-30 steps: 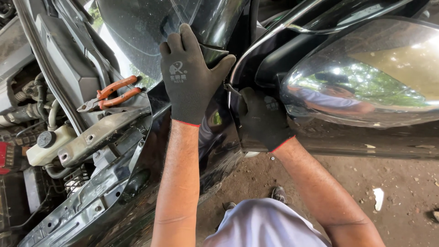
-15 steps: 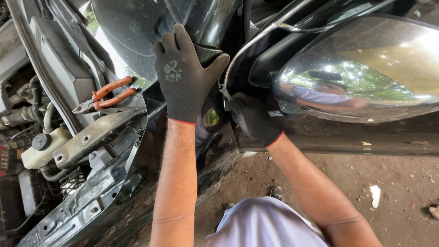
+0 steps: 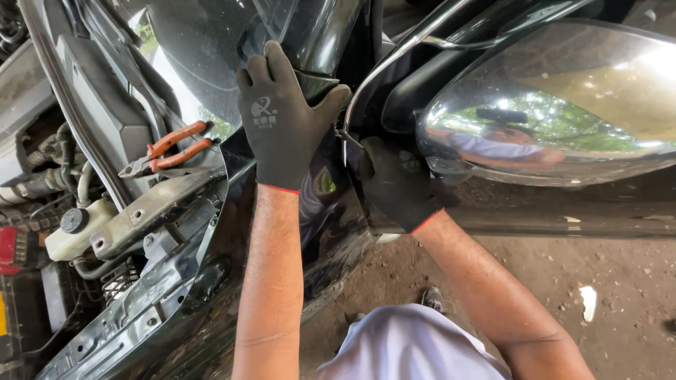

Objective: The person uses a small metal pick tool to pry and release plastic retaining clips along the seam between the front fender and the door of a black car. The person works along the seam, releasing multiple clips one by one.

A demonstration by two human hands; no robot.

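Head view, looking down along a black car beside its open engine bay. 2 hands in black knit gloves are seen at the middle of the frame. The left hand (image 3: 285, 123) is laid flat against the black fender panel (image 3: 211, 63) at upper centre, fingers spread and released, the thumb stretched towards the seam where the fender meets the front door; nothing is grasped by it. The right hand (image 3: 398, 183), just right of centre, is pressed against the front edge of the door (image 3: 535, 211), below the chrome side mirror (image 3: 556, 105) that fills the upper right of the frame. Its fingers are curled towards the seam, but whether anything is gripped cannot be told, as the dark glove merges with the dark panel. The 2 hands are set near each other, on either side of the seam.

In the left part of the frame, orange-handled pliers (image 3: 169, 151) are rested on the inner edge of the engine bay, well apart from both hands. Below them, at lower left, a white fluid reservoir (image 3: 77, 236) with a black cap is seen among hoses and metal brackets. Bare dirt ground (image 3: 620, 281) is shown at lower right, with a scrap of white litter (image 3: 588, 301) on it. The person's pale shirt (image 3: 415, 352) is seen at the lower edge, centre.
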